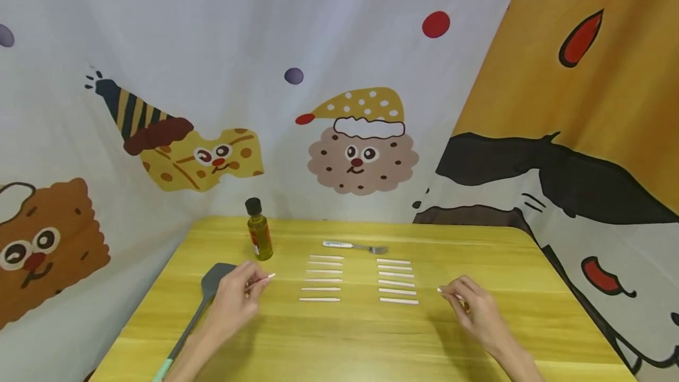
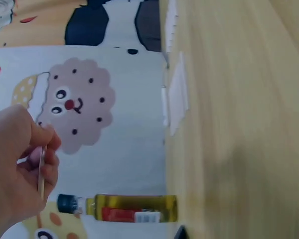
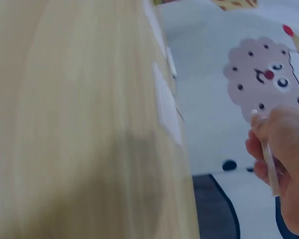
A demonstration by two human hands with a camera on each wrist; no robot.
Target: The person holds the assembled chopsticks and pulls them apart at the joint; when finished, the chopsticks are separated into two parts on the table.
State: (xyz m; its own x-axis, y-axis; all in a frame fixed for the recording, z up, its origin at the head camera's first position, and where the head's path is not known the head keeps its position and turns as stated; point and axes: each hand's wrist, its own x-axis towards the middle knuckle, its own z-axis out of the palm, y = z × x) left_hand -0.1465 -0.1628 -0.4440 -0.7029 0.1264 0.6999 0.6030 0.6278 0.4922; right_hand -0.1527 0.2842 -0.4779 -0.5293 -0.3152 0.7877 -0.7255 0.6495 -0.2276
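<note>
My left hand (image 1: 233, 299) is raised above the left of the table and pinches a slim white stick (image 2: 42, 174) between thumb and fingers. Only the stick's tip (image 1: 271, 276) pokes out in the head view. On the right, my right hand (image 1: 477, 308) pinches a similar white stick (image 3: 270, 169), mostly covered by the fingers from above. Between the hands, several thin white sticks (image 1: 322, 280) lie in a left column, roughly parallel. A second column of several white sticks (image 1: 396, 283) lies to its right. Neither hand touches these columns.
An oil bottle (image 1: 259, 237) with a black cap stands at the back left. A fork (image 1: 355, 246) with a white handle lies behind the columns. The grey spatula (image 1: 204, 296) rests at the left, partly behind my left forearm. A printed curtain (image 1: 286, 152) hangs behind the table (image 1: 361, 341).
</note>
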